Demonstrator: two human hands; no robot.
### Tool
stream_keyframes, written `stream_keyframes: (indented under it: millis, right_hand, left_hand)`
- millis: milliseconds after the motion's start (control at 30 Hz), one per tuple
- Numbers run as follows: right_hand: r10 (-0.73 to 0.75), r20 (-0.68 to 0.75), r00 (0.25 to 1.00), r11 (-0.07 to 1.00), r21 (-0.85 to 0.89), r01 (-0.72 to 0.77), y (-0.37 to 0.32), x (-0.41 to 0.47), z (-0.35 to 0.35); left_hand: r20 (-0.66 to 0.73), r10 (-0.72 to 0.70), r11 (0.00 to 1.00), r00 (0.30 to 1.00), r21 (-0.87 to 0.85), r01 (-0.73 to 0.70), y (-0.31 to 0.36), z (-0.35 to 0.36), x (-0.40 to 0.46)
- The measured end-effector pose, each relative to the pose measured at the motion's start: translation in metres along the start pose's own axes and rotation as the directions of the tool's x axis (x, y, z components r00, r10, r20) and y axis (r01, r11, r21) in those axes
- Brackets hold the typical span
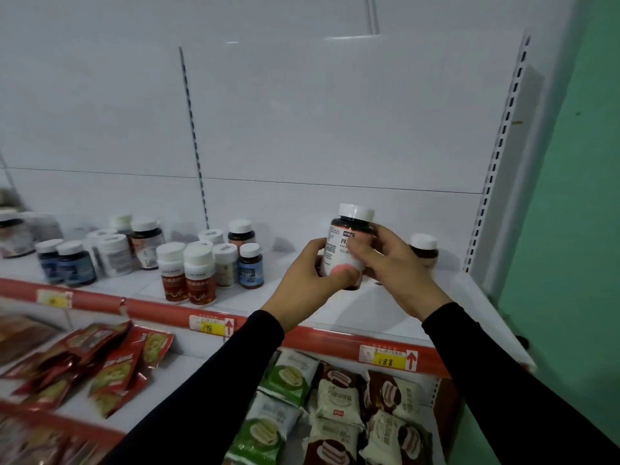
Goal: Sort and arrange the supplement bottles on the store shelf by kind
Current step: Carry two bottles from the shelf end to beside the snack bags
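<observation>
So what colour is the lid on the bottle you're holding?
White. The lid tops a dark bottle held in both hands, seen in the head view.

One head-worn wide-angle view, looking forward and slightly down, close to the white shelf (385, 307) at arm's reach, back panel (302, 112) filling the upper part, lower snack shelf (188, 350) near the bottom edge

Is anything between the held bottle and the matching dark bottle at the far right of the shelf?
Nothing visible. Both hands hold the bottle upright above the shelf; the right hand partly hides the dark bottle.
</observation>
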State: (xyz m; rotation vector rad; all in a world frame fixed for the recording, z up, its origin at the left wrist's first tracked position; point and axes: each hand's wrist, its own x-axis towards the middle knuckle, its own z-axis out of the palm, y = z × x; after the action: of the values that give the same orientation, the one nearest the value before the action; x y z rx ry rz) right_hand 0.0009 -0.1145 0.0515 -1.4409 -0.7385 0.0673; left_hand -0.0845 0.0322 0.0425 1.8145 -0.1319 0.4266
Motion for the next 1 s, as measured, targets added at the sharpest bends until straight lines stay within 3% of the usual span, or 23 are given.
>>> stream_keyframes:
  millis: [267,400,767,1000]
  right_hand:
    - [-0.083,0.29,0.953,0.996,0.05,0.071,0.007,0.015,0.133]
    - [-0.096,0.37,0.924,0.994,0.088,0.068,0.009,0.009,0.211]
    - [-0.119,0.461,0.879,0.992,0.082,0.091,-0.006,0.005,0.461]
    - [-0.089,0.491,0.867,0.996,0.055,0.071,0.0,0.03,0.583]
  left_hand:
    - [-0.294,-0.072,0.994,0.953,0.059,0.093,0.008,-0.107,-0.073]
    - [-0.392,-0.099,0.988,0.915,0.073,0.138,0.004,-0.166,-0.119]
    - [-0.48,-0.088,0.967,0.873,0.168,0.191,-0.01,-0.383,-0.231]
    - [-0.501,-0.099,0.964,0.86,0.168,0.208,-0.037,-0.502,-0.249]
